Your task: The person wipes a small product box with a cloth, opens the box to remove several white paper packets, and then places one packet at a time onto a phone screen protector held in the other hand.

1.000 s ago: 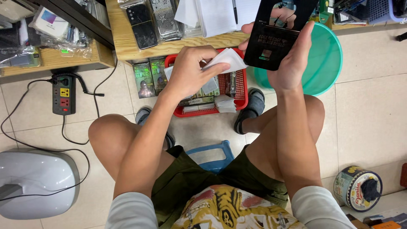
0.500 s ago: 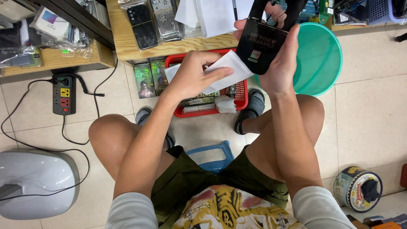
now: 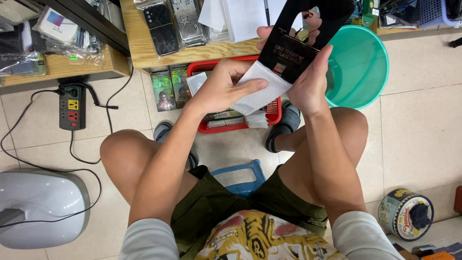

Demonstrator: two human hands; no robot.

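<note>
Head view looks down past my bare knees: my right hand (image 3: 310,84) wraps its fingers around a flat black cardboard package (image 3: 301,41), held upright above the red plastic basket (image 3: 274,108). My left hand (image 3: 221,89) pinches a thin white paper sleeve (image 3: 262,89) at the package's lower end. Smooth teal plastic bucket (image 3: 361,67) sits just beside, on pale floor tiles (image 3: 418,139).
</note>
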